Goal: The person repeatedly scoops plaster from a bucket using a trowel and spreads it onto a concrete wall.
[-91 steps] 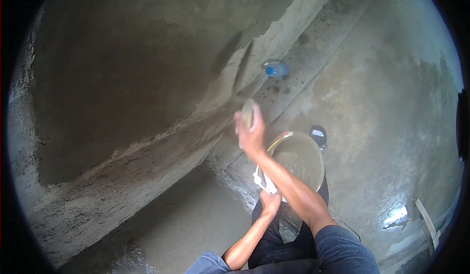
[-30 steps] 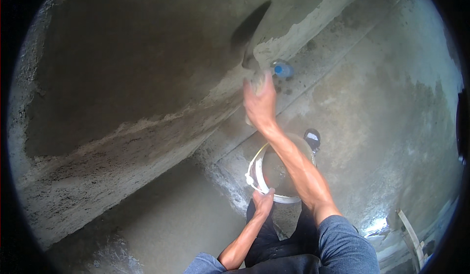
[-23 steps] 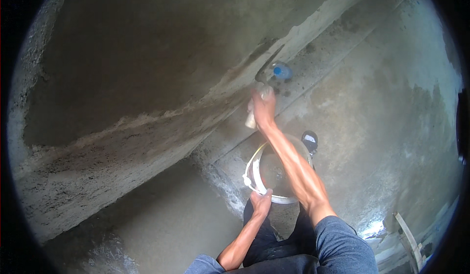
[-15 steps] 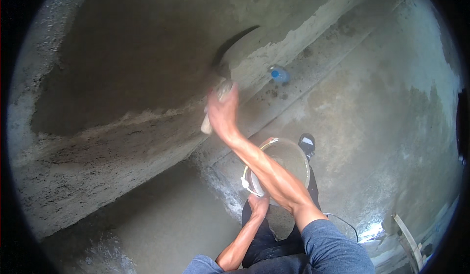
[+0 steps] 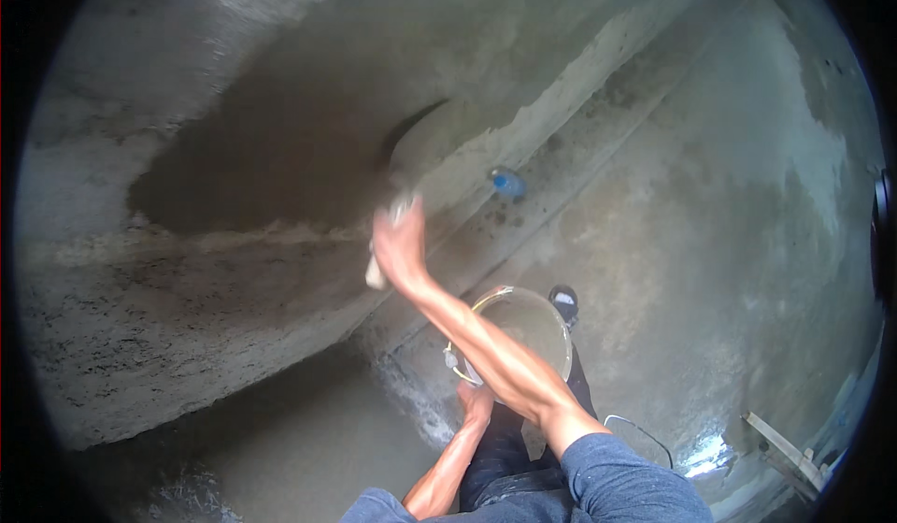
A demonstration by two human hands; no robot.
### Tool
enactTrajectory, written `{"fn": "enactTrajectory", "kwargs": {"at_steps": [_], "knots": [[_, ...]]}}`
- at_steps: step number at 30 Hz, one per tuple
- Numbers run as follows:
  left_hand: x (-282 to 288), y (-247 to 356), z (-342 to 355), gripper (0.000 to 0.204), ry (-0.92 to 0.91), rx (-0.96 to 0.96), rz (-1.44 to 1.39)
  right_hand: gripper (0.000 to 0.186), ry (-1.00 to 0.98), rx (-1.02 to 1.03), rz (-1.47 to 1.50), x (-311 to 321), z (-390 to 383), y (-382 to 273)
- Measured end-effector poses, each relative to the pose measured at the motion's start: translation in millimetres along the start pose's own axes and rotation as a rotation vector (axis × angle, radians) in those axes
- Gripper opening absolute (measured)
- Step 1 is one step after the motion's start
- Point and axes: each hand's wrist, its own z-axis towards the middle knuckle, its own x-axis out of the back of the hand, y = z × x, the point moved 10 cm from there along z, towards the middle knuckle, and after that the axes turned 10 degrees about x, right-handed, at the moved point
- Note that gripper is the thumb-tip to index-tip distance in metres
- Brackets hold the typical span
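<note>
**Gripping pale-handled tool (image 5: pixel 376 275) in right hand (image 5: pixel 400 247), holding bucket (image 5: pixel 558 332) with left hand (image 5: pixel 475 401)**

Wrapping right fingers tight around tool's middle. Leaving pale butt end exposed on near-left side of fist, plus a blurred pale part between fingertips on far side. Holding it up against or just off dark damp concrete surface (image 5: pixel 280 149); can't tell which. Can't tell either whether dark curved streak (image 5: pixel 397 136) beyond fist is blade or shadow.

Clasping bucket's near-left rim with left fingers, partly hidden. Crossing over bucket's left side with right forearm (image 5: pixel 486 350).

Noting blue-capped bottle (image 5: pixel 508 183) far right of fist, well apart from tool. Also seeing dark shoe (image 5: pixel 563 300) just beside bucket, far right.
</note>
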Motion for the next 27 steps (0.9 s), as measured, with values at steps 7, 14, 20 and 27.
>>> {"fn": "enactTrajectory", "kwargs": {"at_steps": [7, 14, 20, 27], "knots": [[45.4, 2.6, 5.3, 0.026, 0.079, -0.172, 0.045, 0.014, 0.199, -0.182, 0.299, 24.4, -20.9, 15.8], [45.9, 15.9, -7.5, 0.026, 0.078, -0.088, 0.258, 0.025, 0.077, -0.053, 0.087, 25.9, 52.3, -1.2], [71.6, 10.9, 2.6, 0.033, 0.105, -0.136, 0.172, 0.038, -0.099, 0.184, -0.121, 3.4, -26.8, -56.0], [93.4, -3.0, -1.5, 0.029, 0.15, -0.052, 0.226, 0.032, 0.119, -0.139, 0.099, 44.3, 12.6, 71.5]]}}
